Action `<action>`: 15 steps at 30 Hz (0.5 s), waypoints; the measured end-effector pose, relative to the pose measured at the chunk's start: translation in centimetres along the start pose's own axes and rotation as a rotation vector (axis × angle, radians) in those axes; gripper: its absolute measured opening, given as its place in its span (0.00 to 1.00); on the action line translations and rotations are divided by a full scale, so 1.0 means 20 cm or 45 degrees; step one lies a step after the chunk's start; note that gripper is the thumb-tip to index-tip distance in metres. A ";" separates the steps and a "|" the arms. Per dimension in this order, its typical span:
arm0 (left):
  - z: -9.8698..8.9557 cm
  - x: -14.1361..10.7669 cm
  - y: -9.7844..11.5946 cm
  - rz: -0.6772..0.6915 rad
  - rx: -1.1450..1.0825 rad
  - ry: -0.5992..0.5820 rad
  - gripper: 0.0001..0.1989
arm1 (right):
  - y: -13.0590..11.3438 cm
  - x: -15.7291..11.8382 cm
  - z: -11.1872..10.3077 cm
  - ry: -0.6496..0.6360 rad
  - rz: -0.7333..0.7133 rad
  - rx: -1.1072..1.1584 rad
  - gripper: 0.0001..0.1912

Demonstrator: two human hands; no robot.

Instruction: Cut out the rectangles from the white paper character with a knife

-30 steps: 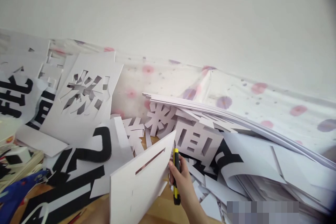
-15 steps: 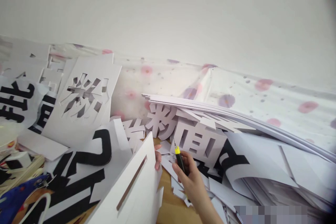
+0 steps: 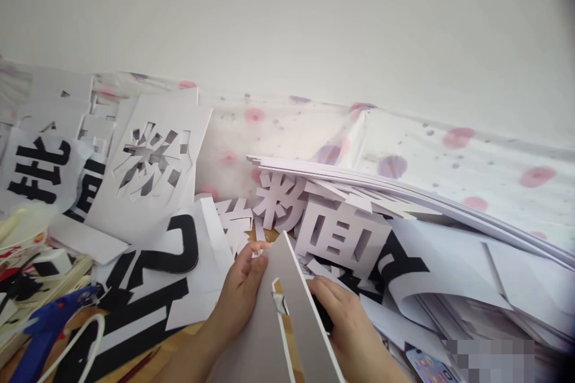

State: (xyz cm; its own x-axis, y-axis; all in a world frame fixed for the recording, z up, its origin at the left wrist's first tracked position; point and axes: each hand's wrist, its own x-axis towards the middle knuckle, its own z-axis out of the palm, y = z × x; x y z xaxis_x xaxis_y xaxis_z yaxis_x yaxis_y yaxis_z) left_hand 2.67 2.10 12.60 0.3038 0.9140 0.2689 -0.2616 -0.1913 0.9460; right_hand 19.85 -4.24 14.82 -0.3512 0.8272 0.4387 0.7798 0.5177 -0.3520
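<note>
A white foam board with a long narrow slot stands tilted in front of me. My left hand is closed on its upper left edge, thumb on the near face. On the right side, my right hand is closed around the dark handle of a craft knife, mostly hidden behind the board and fingers. A small greyish bit shows inside the slot; I cannot make out what it is. Beyond the board stand thick white cut-out characters.
Stacked white boards lie along the back right. A board with a cut-out character leans at the left. Black-printed sheets and a blue glue gun lie at the left, a phone at the lower right.
The board has turned, its slot now more upright. My left hand has come from behind it to its left edge. My right hand has lowered the knife behind the board's right side.
</note>
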 end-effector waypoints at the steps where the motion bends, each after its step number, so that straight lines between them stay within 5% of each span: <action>1: 0.00 0.00 0.00 0.000 0.017 0.008 0.17 | 0.00 0.00 0.00 0.002 0.008 -0.011 0.16; 9: 0.02 -0.02 0.03 -0.030 0.097 0.046 0.17 | -0.03 0.02 -0.01 -0.117 -0.021 0.051 0.06; 15: 0.01 -0.03 0.04 -0.077 0.090 0.007 0.18 | -0.01 0.02 -0.01 -0.016 0.055 0.170 0.04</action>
State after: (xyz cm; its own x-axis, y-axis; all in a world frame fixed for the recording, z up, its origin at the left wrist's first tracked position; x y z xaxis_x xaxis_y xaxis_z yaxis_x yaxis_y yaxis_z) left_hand 2.53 1.31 13.18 0.3117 0.9266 0.2103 -0.1775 -0.1606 0.9709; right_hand 19.61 -4.16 15.20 -0.3255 0.8517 0.4106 0.7188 0.5051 -0.4777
